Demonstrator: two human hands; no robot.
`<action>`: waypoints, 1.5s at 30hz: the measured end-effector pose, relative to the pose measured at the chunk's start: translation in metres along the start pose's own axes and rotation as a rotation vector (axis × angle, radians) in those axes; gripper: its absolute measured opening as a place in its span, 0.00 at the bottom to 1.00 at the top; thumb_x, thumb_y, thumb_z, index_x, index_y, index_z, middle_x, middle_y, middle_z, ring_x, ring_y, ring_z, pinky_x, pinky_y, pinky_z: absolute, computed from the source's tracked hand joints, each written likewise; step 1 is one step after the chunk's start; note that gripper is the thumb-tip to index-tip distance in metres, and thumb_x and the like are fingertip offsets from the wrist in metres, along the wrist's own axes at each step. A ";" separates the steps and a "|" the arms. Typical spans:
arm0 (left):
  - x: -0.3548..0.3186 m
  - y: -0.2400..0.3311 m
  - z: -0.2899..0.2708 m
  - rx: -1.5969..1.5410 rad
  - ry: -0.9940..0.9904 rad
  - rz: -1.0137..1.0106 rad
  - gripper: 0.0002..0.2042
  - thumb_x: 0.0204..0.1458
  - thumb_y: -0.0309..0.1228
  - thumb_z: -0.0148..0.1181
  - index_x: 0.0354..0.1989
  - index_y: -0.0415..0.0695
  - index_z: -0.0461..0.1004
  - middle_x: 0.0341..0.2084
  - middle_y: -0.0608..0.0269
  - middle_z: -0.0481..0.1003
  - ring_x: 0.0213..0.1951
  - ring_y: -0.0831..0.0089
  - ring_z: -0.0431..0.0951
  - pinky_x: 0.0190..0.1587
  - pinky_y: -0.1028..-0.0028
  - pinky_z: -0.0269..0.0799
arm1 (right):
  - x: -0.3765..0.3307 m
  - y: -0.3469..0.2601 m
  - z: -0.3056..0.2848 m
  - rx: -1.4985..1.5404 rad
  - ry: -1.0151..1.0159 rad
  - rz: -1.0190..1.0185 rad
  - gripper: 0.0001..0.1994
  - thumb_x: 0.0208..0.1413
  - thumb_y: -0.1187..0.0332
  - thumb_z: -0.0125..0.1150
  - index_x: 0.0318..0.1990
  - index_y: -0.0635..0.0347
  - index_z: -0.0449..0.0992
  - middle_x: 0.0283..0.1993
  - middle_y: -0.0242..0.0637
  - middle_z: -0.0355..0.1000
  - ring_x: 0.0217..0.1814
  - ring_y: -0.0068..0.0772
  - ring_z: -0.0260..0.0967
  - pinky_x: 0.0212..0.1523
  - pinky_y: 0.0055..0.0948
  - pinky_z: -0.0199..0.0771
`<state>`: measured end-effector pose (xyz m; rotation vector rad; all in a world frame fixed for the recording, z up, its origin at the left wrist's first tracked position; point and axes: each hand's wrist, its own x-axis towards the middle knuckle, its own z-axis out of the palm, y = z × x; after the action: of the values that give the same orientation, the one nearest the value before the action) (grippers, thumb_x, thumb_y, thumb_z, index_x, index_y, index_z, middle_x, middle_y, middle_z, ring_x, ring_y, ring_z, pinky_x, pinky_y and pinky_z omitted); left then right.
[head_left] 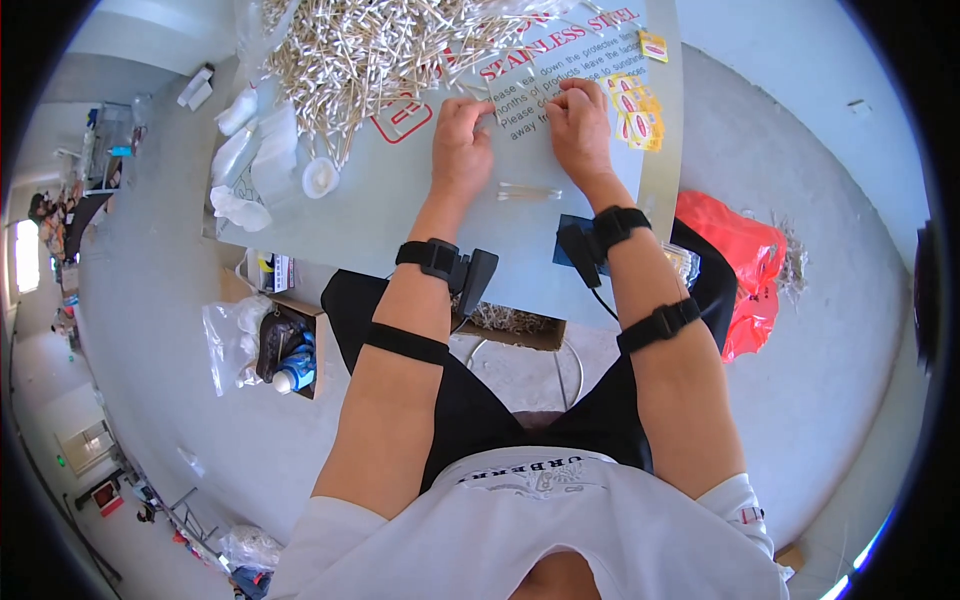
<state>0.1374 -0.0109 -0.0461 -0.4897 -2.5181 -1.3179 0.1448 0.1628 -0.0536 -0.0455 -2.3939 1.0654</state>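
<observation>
A big heap of cotton swabs (370, 60) covers the far left part of the table. My left hand (462, 145) is at the heap's near right edge, its fingers curled together; whatever they pinch, if anything, is too small to make out. To its right my right hand (580, 125) is also closed, thumb and fingertips pressed together, and I cannot see what is in them. Between my wrists, a few loose cotton swabs (530, 192) lie side by side on the metal tabletop (400, 215). Yellow-and-white printed cards (637, 112) lie right of my right hand.
A small white tub (320, 178) and clear plastic bags (240, 150) sit on the table's left. Below the table stand an open carton of swabs (520, 325) and a box with bottles (295, 350). A red plastic bag (735, 270) lies on the floor at right.
</observation>
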 end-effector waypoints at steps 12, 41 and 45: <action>0.002 0.004 -0.004 -0.140 0.043 -0.113 0.10 0.46 0.19 0.57 0.39 0.41 0.74 0.37 0.57 0.71 0.36 0.64 0.74 0.40 0.69 0.72 | -0.049 -0.028 -0.053 0.019 -0.311 -0.172 0.05 0.42 0.72 0.63 0.26 0.58 0.73 0.47 0.34 0.68 0.50 0.41 0.63 0.52 0.37 0.61; -0.014 -0.001 0.003 -0.125 0.154 -0.094 0.24 0.44 0.11 0.47 0.52 0.41 0.69 0.40 0.58 0.74 0.34 0.73 0.74 0.39 0.76 0.72 | -0.037 -0.063 -0.013 -0.224 -0.165 0.149 0.19 0.36 0.57 0.73 0.33 0.58 0.75 0.47 0.37 0.66 0.52 0.42 0.61 0.52 0.39 0.59; -0.014 0.002 0.007 -0.280 0.185 -0.133 0.24 0.43 0.11 0.46 0.53 0.40 0.67 0.39 0.57 0.75 0.31 0.73 0.73 0.38 0.74 0.73 | -0.030 -0.062 0.003 -0.253 -0.085 0.097 0.18 0.36 0.58 0.72 0.33 0.58 0.75 0.46 0.37 0.66 0.52 0.42 0.60 0.51 0.39 0.59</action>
<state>0.1501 -0.0069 -0.0537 -0.2428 -2.2611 -1.6939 0.1798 0.1114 -0.0249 -0.2100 -2.6145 0.8138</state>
